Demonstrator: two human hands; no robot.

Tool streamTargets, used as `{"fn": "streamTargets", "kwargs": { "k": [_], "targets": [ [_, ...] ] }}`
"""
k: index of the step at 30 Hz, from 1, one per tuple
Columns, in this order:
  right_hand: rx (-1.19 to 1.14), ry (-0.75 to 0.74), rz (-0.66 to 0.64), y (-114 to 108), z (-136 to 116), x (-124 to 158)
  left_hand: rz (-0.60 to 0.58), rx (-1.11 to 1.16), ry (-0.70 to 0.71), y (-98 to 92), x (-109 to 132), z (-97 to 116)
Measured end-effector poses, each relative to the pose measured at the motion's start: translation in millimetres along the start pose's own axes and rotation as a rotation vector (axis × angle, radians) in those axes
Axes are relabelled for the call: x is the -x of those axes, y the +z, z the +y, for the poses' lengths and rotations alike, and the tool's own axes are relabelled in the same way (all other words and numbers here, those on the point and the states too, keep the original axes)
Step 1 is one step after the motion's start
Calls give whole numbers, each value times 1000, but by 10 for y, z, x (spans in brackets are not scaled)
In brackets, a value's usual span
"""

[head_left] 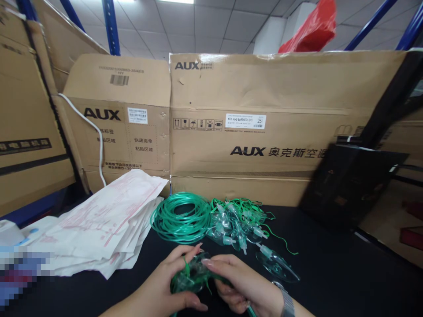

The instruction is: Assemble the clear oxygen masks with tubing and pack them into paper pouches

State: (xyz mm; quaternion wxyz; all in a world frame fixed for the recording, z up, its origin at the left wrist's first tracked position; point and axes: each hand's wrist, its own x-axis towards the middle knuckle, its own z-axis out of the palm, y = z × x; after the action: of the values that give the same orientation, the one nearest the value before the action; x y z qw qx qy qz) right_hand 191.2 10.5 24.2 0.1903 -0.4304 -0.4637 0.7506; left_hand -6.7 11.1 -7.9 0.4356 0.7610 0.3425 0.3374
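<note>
Beside white packets (109,215), contents hidden: a green mask (191,281)
Left fingers (178,255) curl round it; right fingers (217,267) pinch its edge

Surface (330,268): black, matte | left: packets (102,224), white with red print, loosely stacked, edges fanned | middle: coil (183,232), green, lying flat, just beside packets | right of coil: masks (236,224), clear green, heaped | nearer, apart from heap: single mask (280,266) | right rear: box (346,185), black, upright

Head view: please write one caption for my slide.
Left hand and right hand hold a translucent green mask near coiled green tubing, more masks and white packets.
</note>
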Motion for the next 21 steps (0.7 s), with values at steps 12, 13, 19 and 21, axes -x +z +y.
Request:
{"fn": "streamTargets", "kwargs": {
  "k": [12, 13, 19, 21],
  "targets": [
    [-205, -231, 176, -34, 32, -62, 83, 332, -123, 43, 6, 52],
    [-240, -269, 197, -60, 20, -63, 95, 370, -143, 33, -1, 58],
    [-397, -442, 295, -184, -16, -73, 342, -312, 31, -177, 5, 145],
    [-402, -447, 319, -187, -9, -81, 466, -697, 202, -316, 12, 195]
  ]
}}
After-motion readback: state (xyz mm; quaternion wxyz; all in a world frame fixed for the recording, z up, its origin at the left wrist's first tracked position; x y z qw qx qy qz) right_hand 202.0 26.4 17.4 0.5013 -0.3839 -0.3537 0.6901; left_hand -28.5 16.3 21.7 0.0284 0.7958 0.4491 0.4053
